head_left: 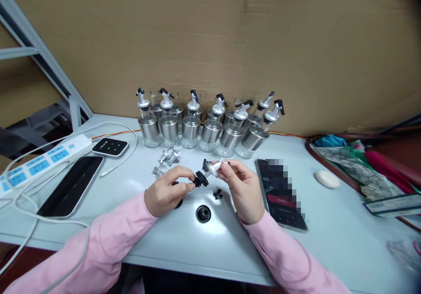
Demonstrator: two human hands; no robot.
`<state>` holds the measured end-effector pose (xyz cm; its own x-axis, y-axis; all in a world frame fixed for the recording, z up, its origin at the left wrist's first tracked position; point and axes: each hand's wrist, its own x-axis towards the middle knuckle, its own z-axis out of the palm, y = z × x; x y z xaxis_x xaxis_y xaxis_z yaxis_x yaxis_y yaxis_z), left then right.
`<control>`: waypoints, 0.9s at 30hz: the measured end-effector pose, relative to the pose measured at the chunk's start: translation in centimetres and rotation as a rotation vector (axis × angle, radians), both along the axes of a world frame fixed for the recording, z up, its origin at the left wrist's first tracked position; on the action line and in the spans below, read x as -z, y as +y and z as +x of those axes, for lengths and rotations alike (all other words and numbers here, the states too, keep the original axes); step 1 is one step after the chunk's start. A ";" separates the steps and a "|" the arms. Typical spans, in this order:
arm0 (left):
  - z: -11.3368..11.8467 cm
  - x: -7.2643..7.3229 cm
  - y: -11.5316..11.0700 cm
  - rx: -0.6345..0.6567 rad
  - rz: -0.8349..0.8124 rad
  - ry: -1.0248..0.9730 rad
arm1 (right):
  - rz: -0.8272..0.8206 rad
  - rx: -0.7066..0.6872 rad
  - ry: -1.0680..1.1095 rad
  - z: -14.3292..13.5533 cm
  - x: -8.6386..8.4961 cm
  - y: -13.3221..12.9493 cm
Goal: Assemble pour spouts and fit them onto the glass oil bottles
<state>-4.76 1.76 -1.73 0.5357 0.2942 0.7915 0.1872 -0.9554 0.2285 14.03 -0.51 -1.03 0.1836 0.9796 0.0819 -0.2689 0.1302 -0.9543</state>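
Note:
Between finger and thumb, my left hand (169,189) pinches a black ribbed stopper (200,179). My right hand (242,186) grips a silver pourer spout (215,168), its wide base turned toward the stopper. The two parts are very close; I cannot tell if they touch. Below them on the table lie a small black lever piece (217,193) and a round black stopper (203,214). Another black piece is partly hidden under my left hand. Loose silver spouts (169,156) are heaped just beyond it.
Several glass and steel bottles (190,129) with pourers stand in rows along the cardboard wall. A phone (281,197) lies at right, near a white oval object (327,179). At left are another phone (72,186), a small device (110,147), a power strip (42,164) and a white cable.

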 end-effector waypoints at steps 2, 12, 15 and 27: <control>0.0 0.0 0.0 0.000 0.003 0.004 | -0.006 -0.005 0.009 -0.1 0.1 0.0; 0.1 -0.2 -0.1 -0.018 0.011 -0.008 | -0.017 -0.076 0.016 -0.4 0.0 -0.2; 0.1 -0.1 -0.1 -0.021 0.010 0.000 | -0.023 -0.092 0.016 -0.4 0.0 -0.2; 0.0 -0.1 -0.1 -0.024 0.019 -0.002 | -0.096 -0.177 0.092 -0.4 -0.2 -0.1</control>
